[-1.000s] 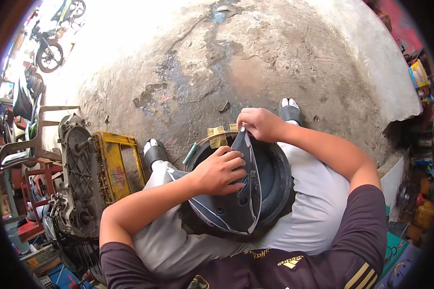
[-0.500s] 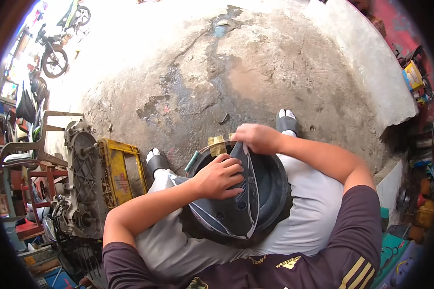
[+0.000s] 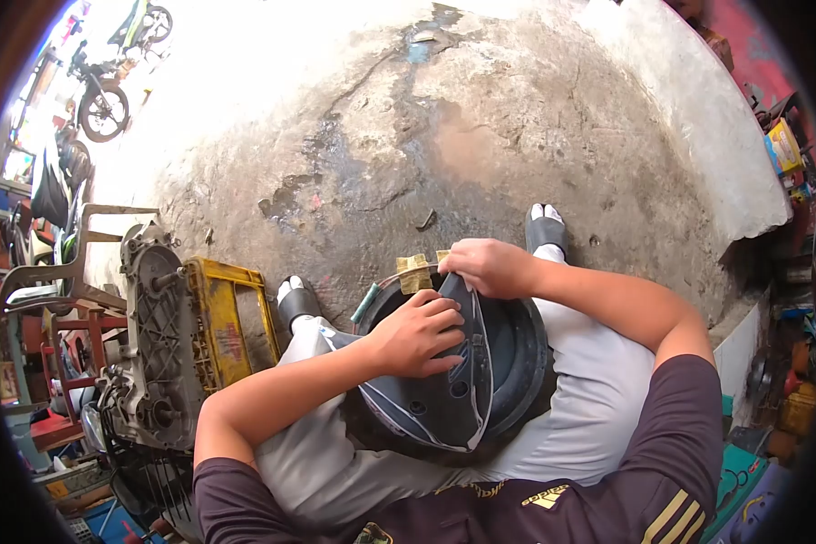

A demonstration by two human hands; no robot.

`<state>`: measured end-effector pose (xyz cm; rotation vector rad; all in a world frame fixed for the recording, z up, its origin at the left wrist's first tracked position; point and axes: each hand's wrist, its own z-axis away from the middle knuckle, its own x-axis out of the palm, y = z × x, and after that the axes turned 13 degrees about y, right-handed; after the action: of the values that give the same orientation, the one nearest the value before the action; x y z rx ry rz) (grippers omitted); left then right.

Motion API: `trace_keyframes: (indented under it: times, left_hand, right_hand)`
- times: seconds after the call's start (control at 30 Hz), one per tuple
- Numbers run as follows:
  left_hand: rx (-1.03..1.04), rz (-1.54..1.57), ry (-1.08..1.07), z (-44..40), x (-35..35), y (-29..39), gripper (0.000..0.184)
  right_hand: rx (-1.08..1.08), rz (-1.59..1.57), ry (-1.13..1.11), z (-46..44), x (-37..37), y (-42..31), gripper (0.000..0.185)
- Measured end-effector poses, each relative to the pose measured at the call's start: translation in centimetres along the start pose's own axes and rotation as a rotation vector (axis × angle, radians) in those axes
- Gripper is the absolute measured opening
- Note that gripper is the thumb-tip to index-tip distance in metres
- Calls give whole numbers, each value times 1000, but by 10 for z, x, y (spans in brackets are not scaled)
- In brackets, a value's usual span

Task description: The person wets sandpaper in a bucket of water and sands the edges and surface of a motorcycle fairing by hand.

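Note:
A dark, pointed panel with pale edges (image 3: 435,412) lies across a round black basin (image 3: 519,363) between my knees. My left hand (image 3: 419,334) rests on the panel's upper left part with its fingers spread. At the panel's upper tip, my right hand (image 3: 485,267) is closed in a pinch on it. Yellowish pieces (image 3: 413,272) sit on the basin's far rim beside my right hand. A green cylindrical piece (image 3: 365,303) is at the rim's left side.
A yellow crate (image 3: 231,317) and a metal engine casing (image 3: 157,335) stand to the left, beside a chair (image 3: 82,272). A motorcycle wheel (image 3: 103,111) shows at the upper left. Wet patches mark the concrete floor (image 3: 517,154). A pale raised ledge (image 3: 698,118) runs along the right.
My right hand sits slightly lower beside the panel's tip than in the earliest frame. The view has shifted a little; my left hand keeps its place on the panel.

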<state>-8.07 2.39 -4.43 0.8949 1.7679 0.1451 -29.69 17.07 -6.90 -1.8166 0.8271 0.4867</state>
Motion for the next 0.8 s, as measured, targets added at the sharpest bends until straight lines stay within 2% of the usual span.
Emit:
trace_keyframes:
  times: [0.03, 0.1, 0.23, 0.3, 0.37, 0.43, 0.5, 0.63, 0.7, 0.8]
  left_hand:
    - [6, 6, 2, 0, -1, 0, 32]
    - [-5, 7, -1, 1, -2, 2, 31]
    - [-2, 3, 0, 1, 1, 0, 30]
    - [-5, 8, 6, 1, 1, 0, 30]
    - [-4, 15, 16, 2, 2, 0, 30]
    - [-3, 15, 15, 2, 2, 0, 30]
    - [-2, 10, 8, 1, 1, -1, 30]
    - [-4, 17, 9, 1, 2, 0, 30]
    - [-13, 14, 1, 2, 2, 0, 30]
    - [-4, 15, 6, 1, 1, 0, 30]
  right_hand:
    - [-3, -1, 1, 0, 0, 6, 35]
    - [128, 75, 33, 1, -4, 11, 34]
    - [97, -46, -5, 1, -6, -9, 26]
    - [95, -48, 50, 5, 0, 6, 24]
    - [188, 13, 109, 9, 1, 14, 22]
    - [79, -64, 54, 5, 1, -5, 22]
    - [112, -63, 18, 3, 0, -4, 27]
    - [175, 6, 74, 1, -5, 3, 26]
    - [68, -58, 13, 1, -3, -9, 26]
    - [163, -51, 43, 0, -7, 5, 24]
